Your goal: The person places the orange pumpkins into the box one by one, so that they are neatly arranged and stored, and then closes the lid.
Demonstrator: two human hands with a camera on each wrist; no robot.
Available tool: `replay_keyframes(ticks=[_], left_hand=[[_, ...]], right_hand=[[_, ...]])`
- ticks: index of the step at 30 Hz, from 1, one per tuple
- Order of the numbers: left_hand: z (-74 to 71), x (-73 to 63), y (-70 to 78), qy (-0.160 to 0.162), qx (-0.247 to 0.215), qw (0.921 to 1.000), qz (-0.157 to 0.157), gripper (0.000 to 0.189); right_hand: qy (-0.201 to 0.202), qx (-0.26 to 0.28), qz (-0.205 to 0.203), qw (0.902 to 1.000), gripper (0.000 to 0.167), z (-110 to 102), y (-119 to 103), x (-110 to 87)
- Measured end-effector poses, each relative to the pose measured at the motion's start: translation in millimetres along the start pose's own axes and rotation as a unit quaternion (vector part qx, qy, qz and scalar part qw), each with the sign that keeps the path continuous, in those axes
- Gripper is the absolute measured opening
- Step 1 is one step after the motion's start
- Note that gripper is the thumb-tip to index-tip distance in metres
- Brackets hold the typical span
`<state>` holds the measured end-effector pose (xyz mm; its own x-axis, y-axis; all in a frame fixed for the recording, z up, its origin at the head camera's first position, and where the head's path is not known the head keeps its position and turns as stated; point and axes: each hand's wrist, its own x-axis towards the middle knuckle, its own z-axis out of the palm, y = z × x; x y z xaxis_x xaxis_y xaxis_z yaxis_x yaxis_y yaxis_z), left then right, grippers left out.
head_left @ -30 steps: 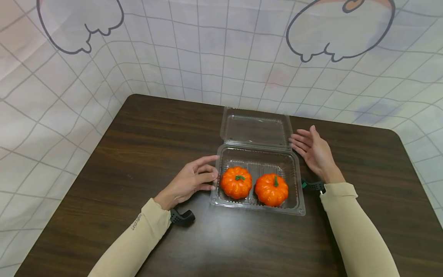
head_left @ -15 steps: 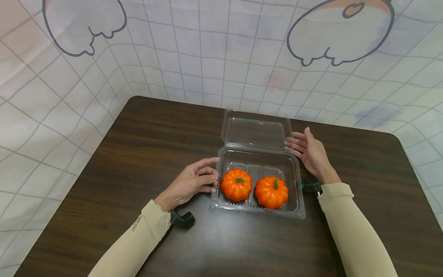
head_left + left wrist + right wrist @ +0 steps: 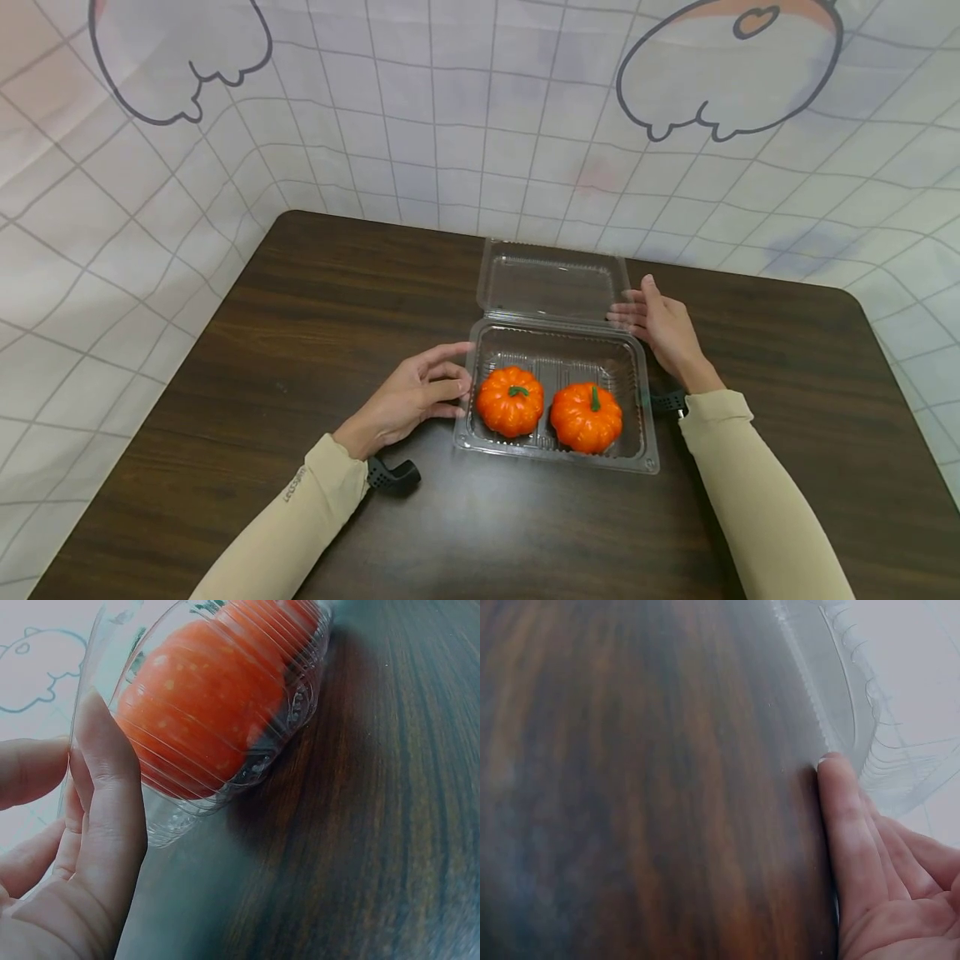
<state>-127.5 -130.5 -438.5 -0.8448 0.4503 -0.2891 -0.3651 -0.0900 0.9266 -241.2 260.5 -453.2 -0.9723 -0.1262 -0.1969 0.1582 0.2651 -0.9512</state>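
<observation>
A clear plastic clamshell container (image 3: pixel 555 457) lies on the table, its lid (image 3: pixel 555 283) folded back toward the wall. Two small orange pumpkins with green stems, the left pumpkin (image 3: pixel 510 402) and the right pumpkin (image 3: pixel 587 418), sit side by side in its base. My left hand (image 3: pixel 412 390) pinches the left rim between thumb and fingers; in the left wrist view the rim passes between the thumb (image 3: pixel 30 771) and a finger (image 3: pixel 105 757). My right hand (image 3: pixel 666 329) has fairly straight fingers at the lid's right edge near the hinge. Their tips look faded, as if behind the clear plastic.
The dark wood-grain table (image 3: pixel 337 283) has rounded far corners. A white grid-patterned cloth (image 3: pixel 450 117) with cartoon outlines hangs behind it and along the sides. Dark bands (image 3: pixel 393 477) are on both wrists.
My right hand has moved left, bringing its fingertips from beside the lid to under or behind its edge. The left hand, container and pumpkins keep their places.
</observation>
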Motion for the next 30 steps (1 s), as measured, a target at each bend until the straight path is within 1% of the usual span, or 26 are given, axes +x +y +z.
replay_keyframes(ticks=[4,6,9,13,18,23,27,30], left_hand=[[-0.5,-1.1,0.6,0.002,0.004,1.0000,0.000,0.061],[-0.5,-1.2,0.7,0.002,0.005,1.0000,0.000,0.061],[-0.5,-1.4,0.8,0.002,0.003,1.0000,0.000,0.061],[-0.6,-0.8,0.5,0.001,0.002,1.0000,0.001,0.061],[-0.8,0.8,-1.3,0.000,0.002,1.0000,0.002,0.062],[-0.9,1.3,-1.7,0.001,0.006,1.0000,0.000,0.062],[-0.8,1.2,-1.3,0.001,0.008,1.0000,-0.001,0.062],[-0.6,2.0,-1.5,0.001,0.009,1.0000,-0.002,0.062]], right_hand=[[-0.005,-0.019,-0.002,0.9998,0.080,1,0,1.1],[-0.017,-0.013,-0.002,0.9998,0.078,-1,1,1.7],[-0.049,0.045,0.004,0.9978,0.078,-4,1,2.5],[-0.087,0.143,0.015,0.9858,0.077,-8,1,3.6],[-0.101,0.190,0.020,0.9765,0.079,-10,1,2.9],[-0.104,0.214,0.032,0.9709,0.075,-12,2,0.7],[-0.104,0.210,0.036,0.9715,0.073,-13,2,-0.7],[-0.099,0.205,0.031,0.9732,0.072,-15,3,-3.1]])
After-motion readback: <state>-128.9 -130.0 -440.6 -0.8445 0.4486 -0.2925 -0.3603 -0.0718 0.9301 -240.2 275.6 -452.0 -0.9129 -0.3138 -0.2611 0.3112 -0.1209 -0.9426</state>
